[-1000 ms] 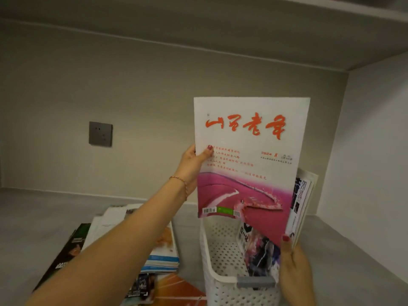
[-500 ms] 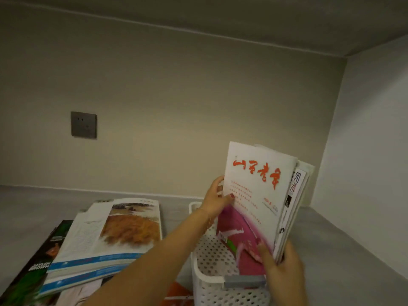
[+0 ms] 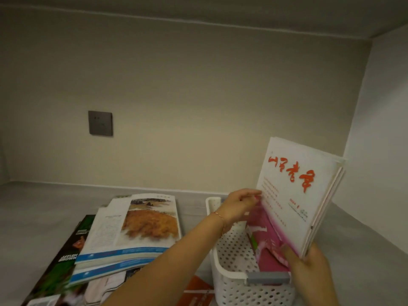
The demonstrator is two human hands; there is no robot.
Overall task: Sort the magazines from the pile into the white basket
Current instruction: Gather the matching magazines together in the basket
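Note:
A white perforated basket with a grey handle stands on the grey shelf. A white and pink magazine with red lettering stands tilted in it, leaning right against other magazines behind it. My left hand pinches the magazine's left edge. My right hand grips the bottom right of the standing magazines, thumb on the pink cover. Left of the basket lies the pile of magazines, topped by one with an orange field picture.
A dark green magazine sticks out at the pile's left, and an orange one lies by the basket's near corner. A grey wall socket sits on the back wall. A side wall rises close on the right.
The white and pink magazine has come down from in front of me into the basket and now leans right. Both hands followed it down, and the view shifted lower.

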